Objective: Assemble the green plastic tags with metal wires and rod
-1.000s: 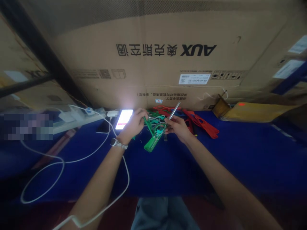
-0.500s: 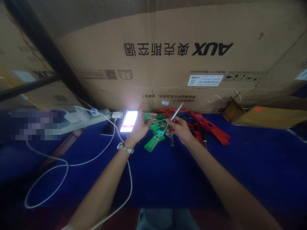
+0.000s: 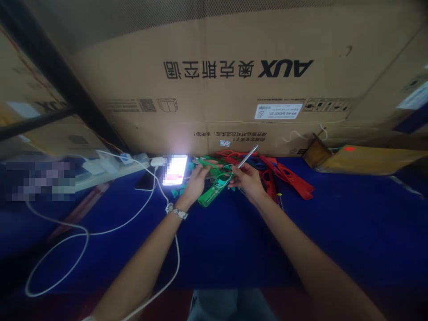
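Observation:
My right hand (image 3: 248,179) is closed around a long-nosed gas lighter (image 3: 211,194). Its bright metal tube points up and to the right, and its green see-through handle slants down to the left. A thin white wire shows along the open handle. Close by on the left, my left hand (image 3: 196,179) has its fingers bent and closed at a narrow green plastic shell piece (image 3: 213,164). The fingertips are partly lost among other green parts. Behind both hands lies a heap of red shell pieces (image 3: 234,154), some blue ones mixed in.
A lit phone (image 3: 175,171) stands left of my left hand. White cables (image 3: 88,240) loop over the blue table (image 3: 234,249) from a power strip (image 3: 110,171). Red shells (image 3: 294,180) and a yellow-tipped screwdriver (image 3: 280,201) lie to the right. A large carton (image 3: 214,107) closes off the back.
My left fingers have shifted from the lighter's side to the narrow green piece just above it. My right hand keeps the lighter. The view has turned slightly right.

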A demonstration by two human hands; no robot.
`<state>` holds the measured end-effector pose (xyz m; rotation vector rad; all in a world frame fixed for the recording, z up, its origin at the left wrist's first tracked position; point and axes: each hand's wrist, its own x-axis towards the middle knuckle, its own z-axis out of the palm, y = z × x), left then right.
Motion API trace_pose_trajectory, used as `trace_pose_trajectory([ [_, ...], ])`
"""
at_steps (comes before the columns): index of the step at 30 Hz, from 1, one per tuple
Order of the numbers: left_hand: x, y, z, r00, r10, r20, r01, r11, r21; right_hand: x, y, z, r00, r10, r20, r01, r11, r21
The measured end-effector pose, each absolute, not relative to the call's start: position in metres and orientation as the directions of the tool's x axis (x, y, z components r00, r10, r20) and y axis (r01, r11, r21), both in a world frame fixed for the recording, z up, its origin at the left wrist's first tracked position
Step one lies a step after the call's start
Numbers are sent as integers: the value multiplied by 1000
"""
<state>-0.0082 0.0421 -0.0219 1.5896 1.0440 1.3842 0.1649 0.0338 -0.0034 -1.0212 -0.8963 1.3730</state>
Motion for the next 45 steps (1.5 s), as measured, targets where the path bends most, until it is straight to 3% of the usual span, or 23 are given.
trace_pose_trajectory([
  [2, -10, 38, -14, 97, 905, 413, 96, -422, 902, 165, 35, -5, 30, 996, -81, -349, -66, -935],
  [8, -16, 24, 19, 52, 783, 619, 460, -569, 681, 165, 35, -5, 37, 995, -97, -375, -76, -924],
  [14, -17, 9, 26, 243, 810, 534, 705, -525, 476, 168, 36, -2, 61, 993, -103, -376, -73, -924],
  [17, -14, 6, 16, 337, 813, 474, 737, -542, 405, 169, 36, -1, 93, 989, -116, -382, -72, -921],
  [20, -11, 10, 7, 278, 820, 501, 718, -524, 458, 168, 36, 0, 110, 986, -128, -377, -78, -923],
  [24, -8, 18, 3, 42, 845, 533, 588, -452, 670, 169, 36, 0, 121, 985, -122, -365, -70, -928],
  [28, -6, 17, 5, 81, 879, 470, 513, -441, 737, 171, 38, -2, 121, 987, -110, -363, -59, -930],
  [31, -3, 14, 4, 112, 872, 477, 512, -462, 724, 171, 38, -4, 129, 985, -111, -371, -56, -927],
  [37, -7, 16, -6, 314, 803, 506, 600, -581, 550, 170, 37, -3, 112, 989, -98, -374, -50, -926],
  [45, -9, 13, -4, 322, 736, 595, 564, -654, 504, 171, 38, -2, 112, 989, -101, -377, -52, -925],
])
